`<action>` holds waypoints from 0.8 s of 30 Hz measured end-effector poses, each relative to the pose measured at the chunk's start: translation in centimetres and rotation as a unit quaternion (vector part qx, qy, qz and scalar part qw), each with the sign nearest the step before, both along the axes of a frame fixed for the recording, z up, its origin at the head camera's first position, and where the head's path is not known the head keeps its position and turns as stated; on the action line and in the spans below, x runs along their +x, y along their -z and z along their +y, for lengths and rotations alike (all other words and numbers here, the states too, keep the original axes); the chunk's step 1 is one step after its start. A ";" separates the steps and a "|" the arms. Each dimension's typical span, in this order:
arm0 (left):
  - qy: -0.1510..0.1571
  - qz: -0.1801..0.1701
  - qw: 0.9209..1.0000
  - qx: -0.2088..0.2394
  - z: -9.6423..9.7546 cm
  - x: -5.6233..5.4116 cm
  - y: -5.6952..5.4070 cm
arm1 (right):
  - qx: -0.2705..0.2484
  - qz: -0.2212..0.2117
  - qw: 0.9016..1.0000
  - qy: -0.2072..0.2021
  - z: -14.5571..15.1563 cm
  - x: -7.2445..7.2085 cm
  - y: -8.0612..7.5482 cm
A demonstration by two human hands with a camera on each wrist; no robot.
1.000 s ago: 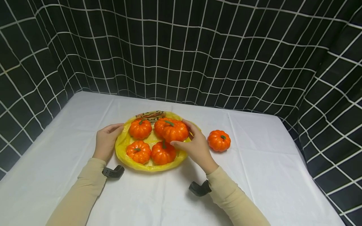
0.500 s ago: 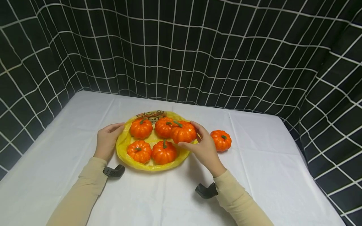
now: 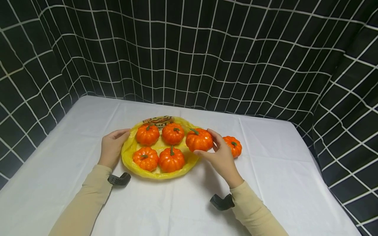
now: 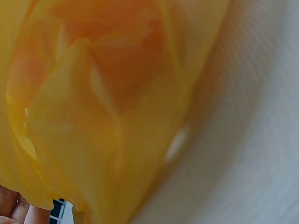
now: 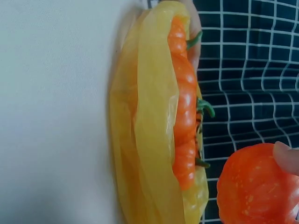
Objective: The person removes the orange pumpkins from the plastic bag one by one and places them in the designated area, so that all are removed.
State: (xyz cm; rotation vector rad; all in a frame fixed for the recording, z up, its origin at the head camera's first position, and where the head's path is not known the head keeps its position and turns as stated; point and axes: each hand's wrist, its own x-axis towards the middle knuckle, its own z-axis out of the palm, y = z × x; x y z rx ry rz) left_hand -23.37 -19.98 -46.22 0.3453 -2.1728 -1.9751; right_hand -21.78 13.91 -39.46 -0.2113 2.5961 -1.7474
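Four pumpkins in yellow bag pinched by L hand; 5th pumpkin pinched by R hand; 6th pumpkin just R of that grip, part. blocked.

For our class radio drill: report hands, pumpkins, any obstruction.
Left hand at rim of yellow bag. Right hand holds one pumpkin aloft. Four pumpkins in bag. Nothing visibly blocking.
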 end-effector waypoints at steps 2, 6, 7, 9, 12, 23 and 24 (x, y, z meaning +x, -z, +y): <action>0.000 -0.001 1.000 -0.001 0.0 0.0 0.0 | -0.008 0.001 1.000 0.003 0.4 0.0 0.0; 0.001 -0.004 1.000 -0.002 0.0 0.0 -0.1 | -0.028 0.007 1.000 0.007 1.0 0.1 -0.1; 0.000 -0.005 1.000 -0.003 0.0 0.0 0.0 | -0.033 0.007 0.999 0.010 1.1 0.1 -0.2; -0.001 -0.006 1.000 -0.005 -0.1 0.0 0.0 | -0.040 0.003 0.999 0.016 1.4 0.2 -0.3; -0.003 -0.007 1.000 -0.008 -0.1 -0.1 0.1 | -0.044 -0.005 0.999 0.026 2.0 0.3 -0.6; -0.005 -0.010 1.000 -0.007 0.0 -0.1 0.1 | -0.029 -0.013 0.998 0.051 4.1 0.5 -1.1; -0.006 -0.009 1.000 -0.006 0.0 -0.2 0.1 | -0.029 -0.016 0.998 0.052 4.3 0.6 -1.2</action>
